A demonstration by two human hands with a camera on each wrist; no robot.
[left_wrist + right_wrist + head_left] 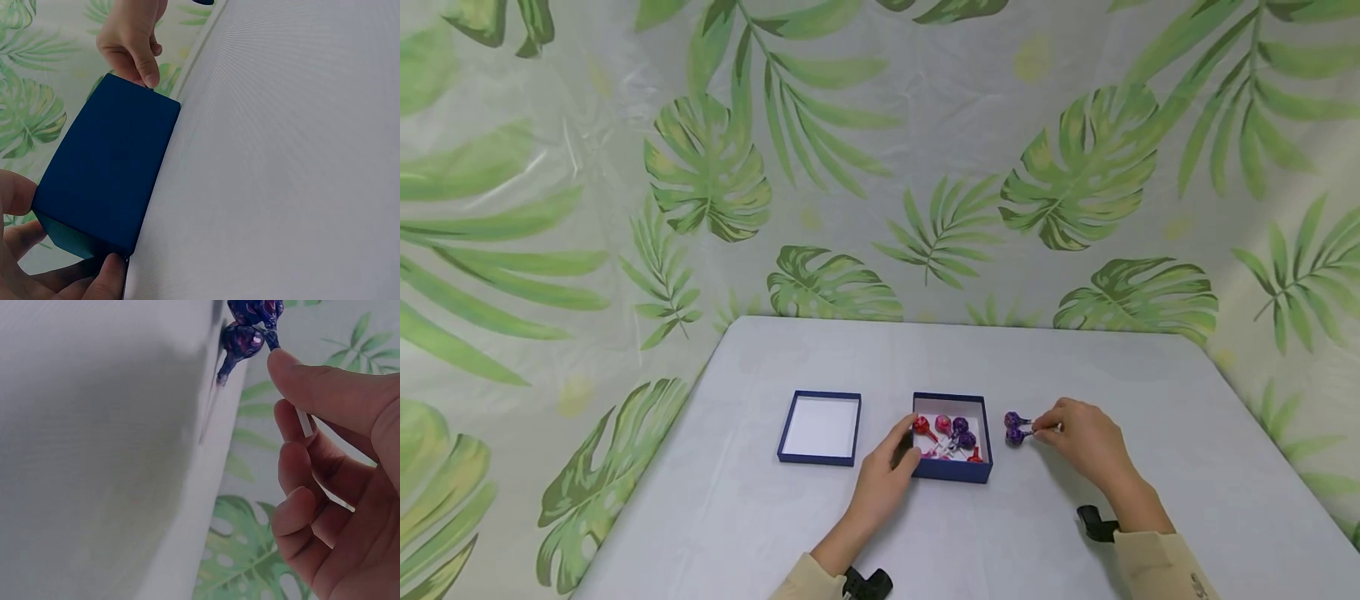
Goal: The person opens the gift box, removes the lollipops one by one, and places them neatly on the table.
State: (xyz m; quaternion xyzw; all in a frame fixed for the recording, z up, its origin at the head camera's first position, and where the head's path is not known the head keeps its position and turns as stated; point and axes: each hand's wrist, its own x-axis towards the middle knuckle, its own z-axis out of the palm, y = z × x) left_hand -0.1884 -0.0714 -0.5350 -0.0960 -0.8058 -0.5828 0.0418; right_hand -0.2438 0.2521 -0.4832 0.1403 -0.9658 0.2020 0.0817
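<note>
My left hand [883, 475] holds the left side of an open dark blue box [951, 471], with the thumb by its near left corner. Inside lie several wrapped lollipops: red ones, a pink one [943, 424] and purple ones. The box's blue outer wall [109, 165] fills much of the left wrist view. To the right of the box, my right hand [1086, 442] pinches the white stick of a purple lollipop [1015, 437] between thumb and index finger. A second purple lollipop [242, 342] lies on the table close beside it.
A shallow square lid [822, 427], blue-rimmed and white inside, lies left of the box. The table [700, 517] has a white cover. Behind it hangs a leaf-patterned curtain [940, 133]. Both wrists carry black camera mounts.
</note>
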